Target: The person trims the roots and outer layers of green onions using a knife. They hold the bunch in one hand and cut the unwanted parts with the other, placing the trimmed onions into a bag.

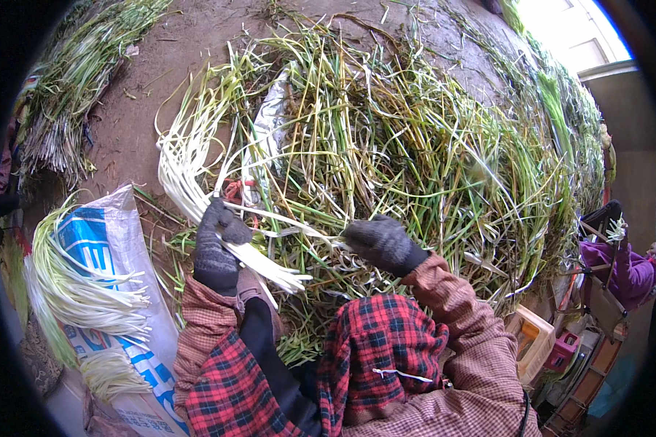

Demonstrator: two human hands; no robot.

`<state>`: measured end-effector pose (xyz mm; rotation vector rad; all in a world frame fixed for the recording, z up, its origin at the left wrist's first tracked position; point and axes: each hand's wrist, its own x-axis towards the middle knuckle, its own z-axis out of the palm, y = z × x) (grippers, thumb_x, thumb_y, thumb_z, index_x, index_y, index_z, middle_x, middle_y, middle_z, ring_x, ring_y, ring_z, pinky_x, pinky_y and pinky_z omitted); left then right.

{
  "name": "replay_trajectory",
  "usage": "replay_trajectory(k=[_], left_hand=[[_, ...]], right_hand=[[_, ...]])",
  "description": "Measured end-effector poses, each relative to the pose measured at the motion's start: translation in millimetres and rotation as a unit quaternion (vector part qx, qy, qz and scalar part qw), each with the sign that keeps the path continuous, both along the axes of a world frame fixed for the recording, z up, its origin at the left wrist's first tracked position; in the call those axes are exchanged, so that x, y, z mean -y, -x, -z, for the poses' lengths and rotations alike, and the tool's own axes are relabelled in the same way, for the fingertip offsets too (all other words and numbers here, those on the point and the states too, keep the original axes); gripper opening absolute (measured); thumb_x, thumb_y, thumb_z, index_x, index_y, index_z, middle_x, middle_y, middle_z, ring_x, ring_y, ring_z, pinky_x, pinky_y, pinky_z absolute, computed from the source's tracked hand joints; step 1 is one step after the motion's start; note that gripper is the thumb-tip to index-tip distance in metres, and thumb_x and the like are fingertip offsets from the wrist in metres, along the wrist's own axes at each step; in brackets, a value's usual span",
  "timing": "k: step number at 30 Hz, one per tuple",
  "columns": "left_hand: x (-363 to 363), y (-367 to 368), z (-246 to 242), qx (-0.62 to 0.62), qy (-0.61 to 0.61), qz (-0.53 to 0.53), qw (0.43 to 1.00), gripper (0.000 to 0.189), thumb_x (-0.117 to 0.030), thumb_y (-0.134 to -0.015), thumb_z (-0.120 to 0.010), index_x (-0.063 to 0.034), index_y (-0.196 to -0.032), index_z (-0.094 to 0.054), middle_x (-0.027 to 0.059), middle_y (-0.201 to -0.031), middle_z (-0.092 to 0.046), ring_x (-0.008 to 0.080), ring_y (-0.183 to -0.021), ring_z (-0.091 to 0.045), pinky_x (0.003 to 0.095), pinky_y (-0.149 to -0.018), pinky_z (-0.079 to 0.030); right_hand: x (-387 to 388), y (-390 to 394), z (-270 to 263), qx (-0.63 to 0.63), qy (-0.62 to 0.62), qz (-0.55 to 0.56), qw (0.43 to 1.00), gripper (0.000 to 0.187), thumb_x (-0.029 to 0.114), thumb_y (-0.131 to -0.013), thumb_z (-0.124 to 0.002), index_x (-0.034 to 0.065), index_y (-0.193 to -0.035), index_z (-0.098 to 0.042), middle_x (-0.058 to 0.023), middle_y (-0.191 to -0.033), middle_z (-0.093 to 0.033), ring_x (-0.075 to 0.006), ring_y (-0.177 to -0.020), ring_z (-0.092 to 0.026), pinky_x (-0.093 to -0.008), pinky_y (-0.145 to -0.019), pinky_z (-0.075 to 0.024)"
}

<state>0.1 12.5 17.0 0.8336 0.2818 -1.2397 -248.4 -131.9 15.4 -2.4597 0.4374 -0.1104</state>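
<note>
My left hand (218,243), in a dark grey knit glove, is closed around a bundle of long pale leafy stalks (183,169), which look like blanched chives. Their white cut ends (268,267) stick out to the right below the thumb, and the yellow-green tips bend away above. My right hand (382,243), gloved alike, has its fingers curled at the end of a thin pale strand (300,226) that stretches over from the bundle. Beneath and beyond both hands spreads a heap of tangled green and yellowed stalks (393,147).
At left, a printed woven sack (161,306) bears sorted pale stalks (98,284) and a smaller bunch (112,374). More greens (82,82) lie upper left on the earth floor (126,120). A yellow crate (530,338) and a person in purple (623,267) are at right.
</note>
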Motion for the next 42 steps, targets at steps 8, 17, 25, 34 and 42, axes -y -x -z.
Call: replay_trajectory(k=[8,17,25,34,42], left_hand=[[-0.9,-21.5,-1.2,-0.02,-0.01,-0.108,0.994,0.034,-0.031,-0.085,-0.045,-0.0162,-0.056,-0.036,-0.0053,-0.039,-0.027,0.0092,-0.032,-0.026,0.0237,-0.039,-0.027],[-0.9,-0.5,-7.5,0.005,0.021,-0.022,1.0,0.031,-0.028,-0.085,-0.046,-0.0149,-0.058,-0.037,-0.0046,-0.043,-0.028,0.0082,-0.036,-0.027,0.0237,-0.041,-0.025],[4.1,23.4,9.8,-0.012,-0.021,0.054,0.998,0.036,-0.034,-0.082,-0.048,-0.0133,-0.055,-0.036,-0.001,-0.039,-0.026,0.0141,-0.034,-0.026,0.0281,-0.041,-0.026],[-3.5,32.5,-4.2,-0.029,-0.058,0.021,0.998,0.021,-0.026,-0.083,-0.048,-0.0094,-0.071,-0.045,-0.001,-0.047,-0.034,0.0127,-0.037,-0.031,0.0282,-0.041,-0.028],[-4.6,45.3,15.8,-0.057,0.059,0.087,0.993,0.024,-0.023,-0.086,-0.044,-0.0067,-0.104,-0.05,-0.0048,-0.055,-0.035,0.008,-0.043,-0.034,0.0224,-0.04,-0.027]], right_hand=[[60.9,126.5,-19.9,-0.097,0.078,0.304,0.944,0.009,0.015,-0.075,-0.057,0.0066,-0.077,-0.055,-0.0125,-0.065,-0.055,-0.0292,-0.058,-0.053,-0.0345,-0.052,-0.0427],[72.6,110.3,-98.9,-0.159,-0.012,0.25,0.955,0.016,0.021,-0.078,-0.054,0.0092,-0.088,-0.057,-0.0102,-0.074,-0.058,-0.0238,-0.061,-0.057,-0.0306,-0.058,-0.046],[64.5,17.4,-67.6,-0.033,-0.132,0.193,0.972,0.023,0.027,-0.076,-0.058,0.008,-0.088,-0.056,-0.0114,-0.08,-0.06,-0.0228,-0.07,-0.059,-0.0315,-0.066,-0.046],[-41.4,-49.0,2.4,-0.068,-0.411,0.059,0.907,0.021,0.02,-0.08,-0.054,0.003,-0.092,-0.056,-0.0075,-0.074,-0.059,-0.0131,-0.068,-0.058,-0.0266,-0.064,-0.0458],[100.1,18.9,-74.8,0.423,-0.406,0.355,0.728,0.019,0.025,-0.085,-0.045,0.0072,-0.081,-0.049,0.0,-0.063,-0.044,-0.0099,-0.057,-0.046,-0.0235,-0.055,-0.0406]])
